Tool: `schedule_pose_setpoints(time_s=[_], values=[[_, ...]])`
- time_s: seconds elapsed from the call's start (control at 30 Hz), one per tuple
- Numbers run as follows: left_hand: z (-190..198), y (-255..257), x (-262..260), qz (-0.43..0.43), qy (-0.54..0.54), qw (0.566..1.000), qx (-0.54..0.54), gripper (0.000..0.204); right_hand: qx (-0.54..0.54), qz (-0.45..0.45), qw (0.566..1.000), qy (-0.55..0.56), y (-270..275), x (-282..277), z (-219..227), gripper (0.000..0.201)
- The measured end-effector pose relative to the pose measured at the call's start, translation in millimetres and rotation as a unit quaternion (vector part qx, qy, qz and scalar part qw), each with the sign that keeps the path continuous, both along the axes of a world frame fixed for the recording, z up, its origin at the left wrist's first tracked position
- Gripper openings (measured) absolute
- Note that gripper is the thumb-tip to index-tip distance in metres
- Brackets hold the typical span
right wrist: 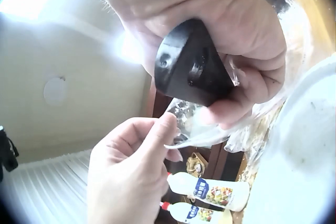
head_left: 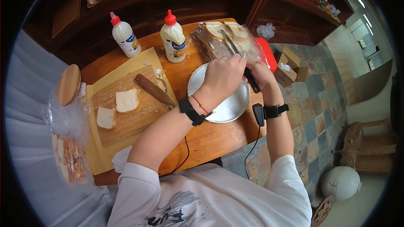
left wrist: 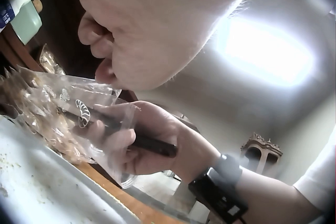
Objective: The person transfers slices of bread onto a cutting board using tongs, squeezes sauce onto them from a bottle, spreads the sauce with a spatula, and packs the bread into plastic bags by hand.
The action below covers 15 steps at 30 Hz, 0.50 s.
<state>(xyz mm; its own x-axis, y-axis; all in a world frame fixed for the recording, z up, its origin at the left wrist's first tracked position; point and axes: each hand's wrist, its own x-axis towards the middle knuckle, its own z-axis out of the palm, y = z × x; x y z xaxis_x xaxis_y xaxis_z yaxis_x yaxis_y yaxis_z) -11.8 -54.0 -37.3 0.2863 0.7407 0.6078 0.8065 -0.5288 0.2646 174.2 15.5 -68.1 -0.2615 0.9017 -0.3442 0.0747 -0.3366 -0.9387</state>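
Observation:
In the head view, my left hand (head_left: pixel 224 75) is over the round white tray (head_left: pixel 229 108), beside my right hand (head_left: pixel 261 76). The right wrist view shows my left hand (right wrist: pixel 128 169) pinching the edge of a clear plastic bag (right wrist: pixel 197 127). My right hand (right wrist: pixel 247 35) grips the black knife handle (right wrist: pixel 191 69), with the bag's edge against its fingers. The knife blade (head_left: pixel 228 42) points away over the bag of sliced bread (head_left: pixel 216 28). In the left wrist view, the printed bag (left wrist: pixel 71 111) hangs between both hands, partly covering the right fingers.
Two white bottles (head_left: pixel 125 38) (head_left: pixel 173 42) with red caps stand at the back. Left of the tray, two bread slices (head_left: pixel 127 101) and a brown-handled tool (head_left: pixel 152 88) lie on a wooden board (head_left: pixel 126 125). A red object (head_left: pixel 268 54) and cardboard box (head_left: pixel 290 69) are at right.

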Motion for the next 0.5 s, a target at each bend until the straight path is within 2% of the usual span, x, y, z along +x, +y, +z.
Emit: schedule_pose_setpoints(time_s=[0.03,0.07,0.13,0.2,0.27,0.3,0.37,0.43,0.5], values=[[-1.1,0.1,-0.4,-0.001,0.003,1.000,-0.003,0.008,-0.032,0.005,0.998,0.055,3.4,1.3,-1.3,0.025],[-1.6,0.0,-0.5,-0.002,0.006,1.000,-0.006,0.008,-0.033,0.004,0.998,0.055,6.5,1.7,-3.5,0.025],[-1.8,-0.1,-1.9,-0.001,-0.016,1.000,-0.025,0.013,-0.119,-0.006,0.988,0.102,11.2,2.7,-6.7,0.019],[1.8,1.0,-4.7,0.000,-0.038,0.998,-0.043,0.020,-0.099,-0.030,0.991,0.087,1.0,-8.1,0.4,0.018],[5.2,6.1,-11.0,0.115,-0.139,0.970,-0.165,0.041,-0.091,-0.044,0.990,0.096,0.8,-11.4,-1.1,0.017],[4.4,11.8,-15.8,0.115,-0.139,0.970,-0.165,0.041,-0.091,-0.044,0.990,0.096,2.1,-9.3,-3.5,0.017],[-1.8,30.5,-28.3,0.196,-0.232,0.895,-0.325,0.057,-0.072,-0.046,0.986,0.143,1.8,-5.5,-6.6,0.017],[-33.1,59.0,-43.0,0.198,-0.222,0.890,-0.346,0.060,-0.069,-0.034,0.986,0.147,2.7,2.4,-9.9,0.017],[-44.2,78.2,-53.2,0.199,-0.212,0.884,-0.365,0.063,-0.066,-0.022,0.986,0.149,1.0,5.3,-8.0,0.017]])
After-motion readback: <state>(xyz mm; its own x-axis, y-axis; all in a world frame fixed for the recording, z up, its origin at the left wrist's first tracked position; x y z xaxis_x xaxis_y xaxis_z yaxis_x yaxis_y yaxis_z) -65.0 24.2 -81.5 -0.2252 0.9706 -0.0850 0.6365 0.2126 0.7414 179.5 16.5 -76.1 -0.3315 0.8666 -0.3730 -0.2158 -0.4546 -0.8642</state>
